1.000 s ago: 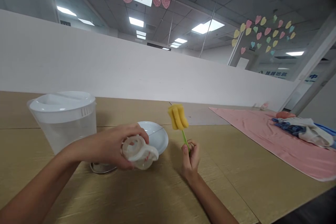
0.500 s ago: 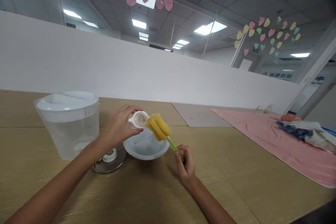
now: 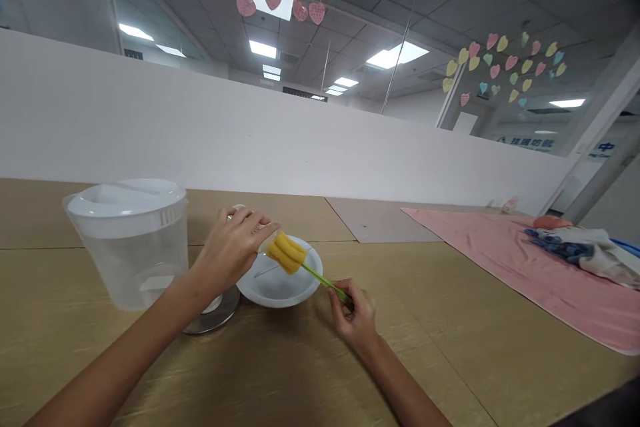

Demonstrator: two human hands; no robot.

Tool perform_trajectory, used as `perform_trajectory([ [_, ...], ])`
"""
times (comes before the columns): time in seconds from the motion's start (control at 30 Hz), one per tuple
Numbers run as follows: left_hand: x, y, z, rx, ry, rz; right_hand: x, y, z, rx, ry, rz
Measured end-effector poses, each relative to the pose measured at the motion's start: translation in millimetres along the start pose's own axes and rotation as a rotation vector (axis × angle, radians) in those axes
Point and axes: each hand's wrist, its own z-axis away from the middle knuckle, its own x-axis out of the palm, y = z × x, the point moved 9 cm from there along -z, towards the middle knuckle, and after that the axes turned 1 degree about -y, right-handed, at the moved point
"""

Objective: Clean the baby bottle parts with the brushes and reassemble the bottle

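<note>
My left hand (image 3: 227, 250) is wrapped around a small clear bottle (image 3: 269, 241), tipped so its mouth faces right; fingers cover most of it. In my right hand (image 3: 356, 317) is the green handle of a bottle brush (image 3: 289, 255), pinched between thumb and fingers. The brush's yellow sponge head meets the bottle's mouth, its tip apparently just inside. Both are held above a white bowl (image 3: 280, 297). Partly behind my left forearm lies a round metal plate (image 3: 216, 321) with a white ring-like piece on it, mostly hidden.
A lidded clear plastic pitcher (image 3: 130, 267) stands left of my left arm. On the right a pink cloth (image 3: 500, 253) is spread on the table (image 3: 430, 347), with bunched blue and white fabric (image 3: 575, 247) on top. A low white wall (image 3: 240, 140) runs along the back.
The bottle has turned in my left hand from facing me to facing right. The sponge head has moved left and down to its mouth.
</note>
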Motion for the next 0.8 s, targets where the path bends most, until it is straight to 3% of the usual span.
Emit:
perform_trajectory([
  [0.33, 8.2, 21.6, 0.4, 0.096, -0.022, -0.026, -3.3, -13.9, 3.8, -0.102, 0.040, 0.064],
  [0.5, 2.5, 26.4, 0.3, 0.086, 0.006, 0.112, -5.6, -15.4, 4.8, -0.112, 0.065, 0.061],
  [0.67, 8.4, 39.2, 1.3, 0.111, -0.017, 0.240, -2.2, -15.2, 7.3, -0.123, 0.050, 0.068],
  [0.8, 8.6, 37.8, 0.4, 0.101, -0.011, 0.293, -1.3, -14.5, 7.8, -0.124, 0.048, 0.077],
])
